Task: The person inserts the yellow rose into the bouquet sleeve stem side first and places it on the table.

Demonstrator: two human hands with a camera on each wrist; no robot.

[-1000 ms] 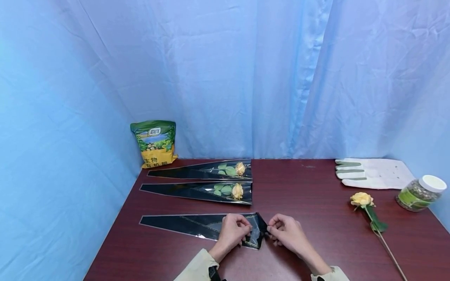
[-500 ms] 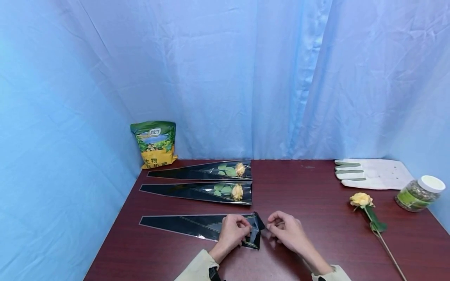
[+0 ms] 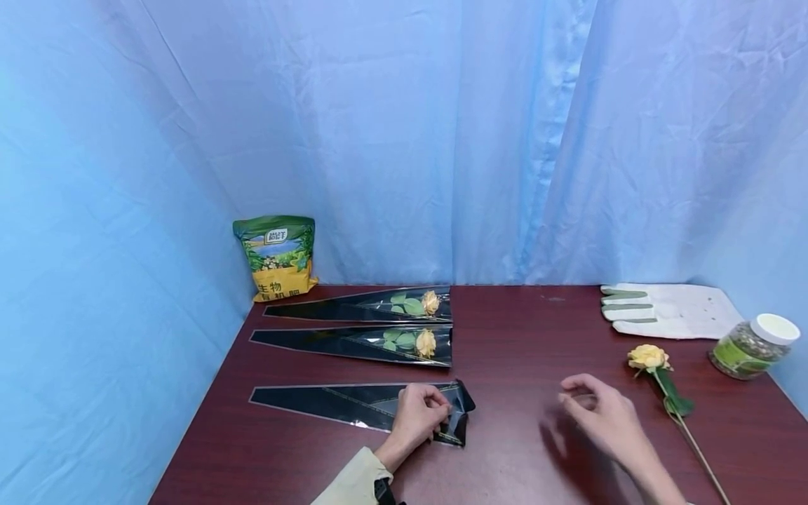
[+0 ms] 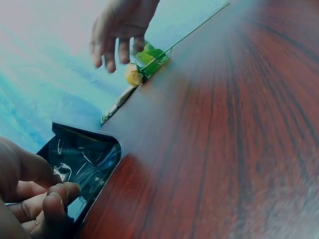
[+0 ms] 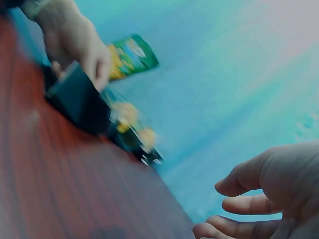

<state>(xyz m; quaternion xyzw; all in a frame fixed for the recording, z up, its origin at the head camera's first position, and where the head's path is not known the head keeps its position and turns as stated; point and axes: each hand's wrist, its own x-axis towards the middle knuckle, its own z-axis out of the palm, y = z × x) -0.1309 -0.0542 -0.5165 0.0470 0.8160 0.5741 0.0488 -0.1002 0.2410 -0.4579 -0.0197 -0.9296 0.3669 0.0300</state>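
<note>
My left hand (image 3: 419,419) pinches the clear front film of a black flower sleeve (image 3: 322,401) lying on the table. The sleeve's wide right end stands partly raised, its mouth gaping in the left wrist view (image 4: 87,154). Off to the right, my right hand (image 3: 600,419) is above the table with loosely bent fingers and holds nothing. Beyond it lies a single yellow rose (image 3: 649,358) with a green leaf and a long bare stem (image 3: 701,454). The left fingertips (image 4: 70,191) press the film together near the opening.
Two black sleeves, a rear one (image 3: 315,309) and a nearer one (image 3: 315,343), each contain a yellow rose. A green and yellow bag (image 3: 278,258) stands at the back left. White gloves (image 3: 682,312) and a white-lidded jar (image 3: 754,346) are at the right.
My right hand has let go of the sleeve's end and moved right, toward the loose rose. The left hand keeps its pinch and position.
</note>
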